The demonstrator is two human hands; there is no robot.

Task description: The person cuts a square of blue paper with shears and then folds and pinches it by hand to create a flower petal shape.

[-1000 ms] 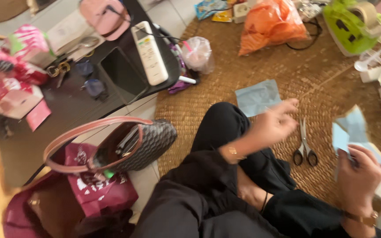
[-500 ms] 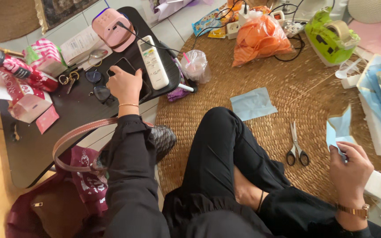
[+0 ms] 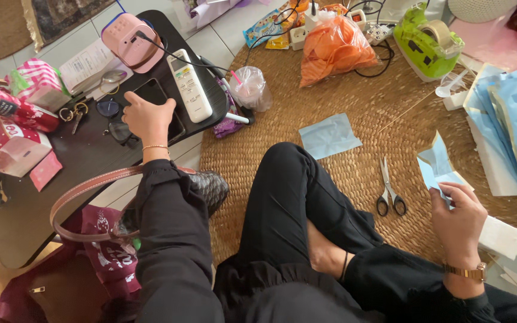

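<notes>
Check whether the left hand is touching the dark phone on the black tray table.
Touching. The head view shows the left hand resting palm-down on the dark phone, its fingers overlapping the screen with no gap visible. The right hand holds folded light blue paper.

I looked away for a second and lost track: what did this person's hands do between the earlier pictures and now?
The left hand left the lap, reached out to the black tray table and now rests on the dark phone beside the white remote. The right hand kept hold of the folded light-blue paper. The scissors and the loose blue sheet stayed on the woven mat.
</notes>
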